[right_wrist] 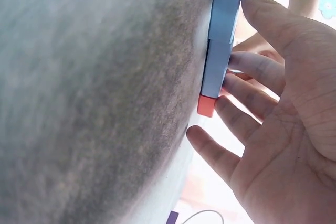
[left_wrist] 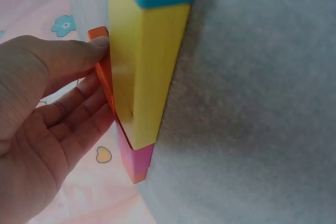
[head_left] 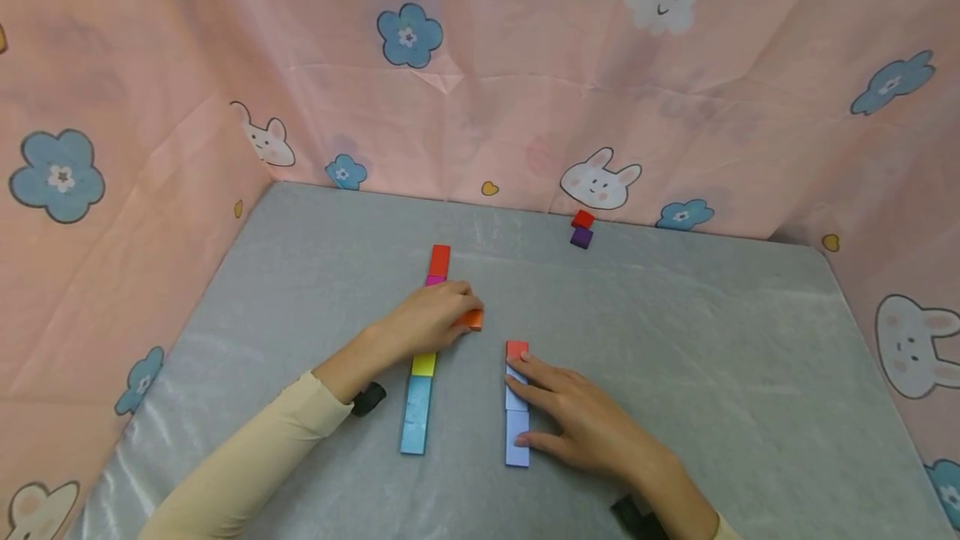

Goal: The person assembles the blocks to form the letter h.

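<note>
My left hand [head_left: 431, 315] pinches an orange block [head_left: 471, 320] between thumb and fingers, at the right side of the left row. That row shows a red block [head_left: 440, 260], a magenta block [head_left: 436, 281], a yellow block [head_left: 423, 365] and light blue blocks [head_left: 416, 415]; my hand covers part of it. In the left wrist view the orange block [left_wrist: 105, 72] lies against the yellow one [left_wrist: 142, 66]. My right hand [head_left: 581, 415], fingers spread and fairly straight, rests along the right row: a red block [head_left: 517, 348] and two lavender blocks [head_left: 516, 423] end to end.
Near the back edge of the grey cloth [head_left: 697, 340] sit a small red block [head_left: 582, 219] and a dark purple block [head_left: 581, 237]. A pink printed curtain [head_left: 495, 123] borders the surface at the back and both sides.
</note>
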A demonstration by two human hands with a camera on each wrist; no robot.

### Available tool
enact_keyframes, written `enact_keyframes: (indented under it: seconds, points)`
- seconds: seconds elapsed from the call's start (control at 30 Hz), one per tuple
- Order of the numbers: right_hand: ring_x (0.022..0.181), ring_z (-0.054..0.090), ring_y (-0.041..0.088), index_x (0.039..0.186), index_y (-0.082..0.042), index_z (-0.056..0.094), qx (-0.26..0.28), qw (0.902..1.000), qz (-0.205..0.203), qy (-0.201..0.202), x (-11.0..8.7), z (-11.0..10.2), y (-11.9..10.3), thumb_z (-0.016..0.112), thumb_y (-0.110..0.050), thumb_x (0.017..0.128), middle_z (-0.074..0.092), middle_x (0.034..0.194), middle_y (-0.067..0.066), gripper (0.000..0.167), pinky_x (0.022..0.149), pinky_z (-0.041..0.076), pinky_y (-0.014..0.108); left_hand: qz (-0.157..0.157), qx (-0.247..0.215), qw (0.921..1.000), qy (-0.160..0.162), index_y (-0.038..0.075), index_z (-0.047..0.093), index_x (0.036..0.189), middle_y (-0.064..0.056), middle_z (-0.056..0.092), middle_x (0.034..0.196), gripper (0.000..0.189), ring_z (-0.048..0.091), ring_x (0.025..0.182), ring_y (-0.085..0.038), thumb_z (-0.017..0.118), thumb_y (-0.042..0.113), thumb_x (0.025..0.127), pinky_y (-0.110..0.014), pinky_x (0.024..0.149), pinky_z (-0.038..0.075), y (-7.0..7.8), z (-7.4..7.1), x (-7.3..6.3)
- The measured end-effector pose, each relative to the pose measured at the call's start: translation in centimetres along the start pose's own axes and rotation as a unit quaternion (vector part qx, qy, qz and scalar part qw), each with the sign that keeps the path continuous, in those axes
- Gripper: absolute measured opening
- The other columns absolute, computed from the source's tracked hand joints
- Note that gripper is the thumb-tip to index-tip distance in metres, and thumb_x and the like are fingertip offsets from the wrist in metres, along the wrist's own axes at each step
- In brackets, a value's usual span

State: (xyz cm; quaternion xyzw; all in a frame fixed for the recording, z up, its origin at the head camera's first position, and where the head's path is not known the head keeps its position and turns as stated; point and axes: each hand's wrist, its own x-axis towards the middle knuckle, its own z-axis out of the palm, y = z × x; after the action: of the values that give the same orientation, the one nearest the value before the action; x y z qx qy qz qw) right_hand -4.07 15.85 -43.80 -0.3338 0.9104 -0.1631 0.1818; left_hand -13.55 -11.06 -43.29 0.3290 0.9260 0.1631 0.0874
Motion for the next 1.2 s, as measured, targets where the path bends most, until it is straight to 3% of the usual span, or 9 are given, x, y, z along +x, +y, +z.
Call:
enact_keyframes:
  seconds: [0.53, 0.7, 0.87, 1.0, 1.2]
  points:
    - [0.154, 0.048, 0.028, 0.156, -0.017, 0.055, 0.000, 0.9998, -0.012, 0.018, 0.1, 0.1, 0.3, 0.076, -0.053, 0.094, 0.040, 0.172, 0.003, 0.075, 0.120, 0.048, 0.054, -0.005, -0.008, 0.9999, 0.010, 0.009, 0.073, 0.132, -0.007, 0.072, 0.122, 0.035, 0.067, 0.107, -0.022, 0.077, 0.018, 0.098, -0.037, 0.098, 0.062, -0.6, 0.0, -0.4]
    - [0.153, 0.049, 0.028, 0.157, -0.018, 0.053, 0.003, 0.9999, -0.014, 0.010, 0.3, 0.0, 0.1, 0.075, -0.054, 0.095, 0.039, 0.172, 0.002, 0.075, 0.121, 0.046, 0.056, -0.040, -0.039, 0.9983, 0.016, 0.007, 0.068, 0.140, -0.008, 0.070, 0.132, 0.043, 0.068, 0.116, -0.023, 0.074, 0.023, 0.100, -0.040, 0.104, 0.061, -1.3, -1.0, -1.3]
    - [0.154, 0.047, 0.030, 0.159, -0.019, 0.050, 0.016, 0.9998, -0.010, -0.012, 0.2, -0.2, 0.2, 0.071, -0.066, 0.091, 0.035, 0.174, 0.003, 0.085, 0.123, 0.043, 0.059, -0.073, -0.069, 0.9942, 0.036, 0.006, 0.066, 0.142, -0.011, 0.070, 0.131, 0.045, 0.067, 0.114, -0.024, 0.074, 0.023, 0.100, -0.040, 0.099, 0.063, -2.0, -1.9, -2.2]
    - [0.156, 0.044, 0.030, 0.160, -0.020, 0.049, 0.019, 0.9997, -0.014, -0.010, -0.1, 0.0, 0.4, 0.067, -0.075, 0.088, 0.033, 0.175, 0.001, 0.093, 0.123, 0.042, 0.059, -0.081, -0.075, 0.9929, 0.044, 0.008, 0.068, 0.141, -0.011, 0.071, 0.129, 0.045, 0.067, 0.114, -0.024, 0.075, 0.022, 0.099, -0.040, 0.097, 0.064, -2.2, -2.0, -2.6]
    - [0.156, 0.044, 0.030, 0.160, -0.021, 0.049, 0.017, 0.9997, -0.017, -0.006, -0.1, 0.0, 0.4, 0.068, -0.074, 0.087, 0.032, 0.175, 0.000, 0.092, 0.123, 0.042, 0.059, -0.074, -0.072, 0.9938, 0.042, 0.008, 0.068, 0.140, -0.011, 0.071, 0.131, 0.044, 0.067, 0.115, -0.025, 0.074, 0.024, 0.100, -0.040, 0.099, 0.063, -2.3, -1.8, -2.7]
